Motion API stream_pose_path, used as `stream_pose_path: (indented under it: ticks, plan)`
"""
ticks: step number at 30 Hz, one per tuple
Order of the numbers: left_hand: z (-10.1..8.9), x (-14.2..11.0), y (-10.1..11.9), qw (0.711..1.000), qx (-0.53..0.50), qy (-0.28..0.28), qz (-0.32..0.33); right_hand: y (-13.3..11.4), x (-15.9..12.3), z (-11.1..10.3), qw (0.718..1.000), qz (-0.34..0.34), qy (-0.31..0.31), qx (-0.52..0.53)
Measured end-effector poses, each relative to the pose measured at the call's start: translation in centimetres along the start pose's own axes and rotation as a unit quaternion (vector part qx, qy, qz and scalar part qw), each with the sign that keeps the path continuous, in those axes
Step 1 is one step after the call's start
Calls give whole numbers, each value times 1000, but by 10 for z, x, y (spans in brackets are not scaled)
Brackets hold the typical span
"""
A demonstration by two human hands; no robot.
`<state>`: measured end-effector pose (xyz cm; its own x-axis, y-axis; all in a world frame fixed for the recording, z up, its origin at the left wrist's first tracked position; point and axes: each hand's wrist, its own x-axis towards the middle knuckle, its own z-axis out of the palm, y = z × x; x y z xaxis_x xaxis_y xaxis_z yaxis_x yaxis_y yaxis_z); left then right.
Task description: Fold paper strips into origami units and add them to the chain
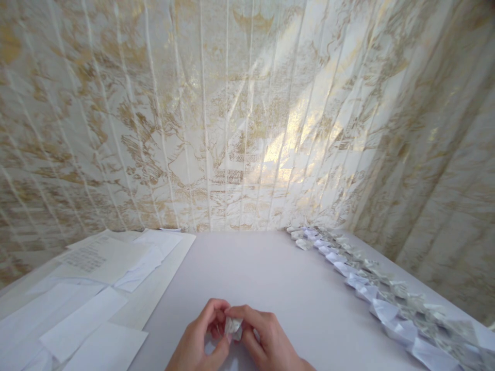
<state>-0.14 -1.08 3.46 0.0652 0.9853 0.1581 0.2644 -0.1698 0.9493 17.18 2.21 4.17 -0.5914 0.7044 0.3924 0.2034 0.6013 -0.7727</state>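
A small folded paper piece (233,326), whitish with grey marks, is between my two hands near the front edge of the white table (240,273). My left hand (203,337) has its fingers and thumb closed on the left side of the paper. From the right, my right hand (266,337) pinches the same piece, its index finger across the top. The fingers partly cover the paper, so its full shape is hidden.
Loose paper sheets (85,322) and a sheet with writing (93,255) lie spread at the left. Several folded paper pieces (400,330) stand in rows along the right side. A patterned white and gold curtain (232,118) hangs behind the table.
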Motion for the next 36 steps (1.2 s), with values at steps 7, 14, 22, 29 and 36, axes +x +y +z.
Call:
stream_pose_path:
  ticks: [7, 14, 22, 29, 36]
  plan:
    - [3, 1, -9, 990, -138, -2, -17, 10, 1, 1, 997, 4, 49, 60]
    - [2, 6, -23, 972, -232, -19, -27, 11, 1, 0, 995, -32, 54, 82]
    - [1, 7, -13, 977, -193, -47, -81, 9, 2, -4, 992, -102, 70, 21]
    - [5, 7, -17, 980, -174, -65, -72, 0, 4, -5, 990, -136, 40, 11]
    - [8, 1, -11, 994, -28, -72, -71, 14, 2, 8, 974, 75, 96, 188]
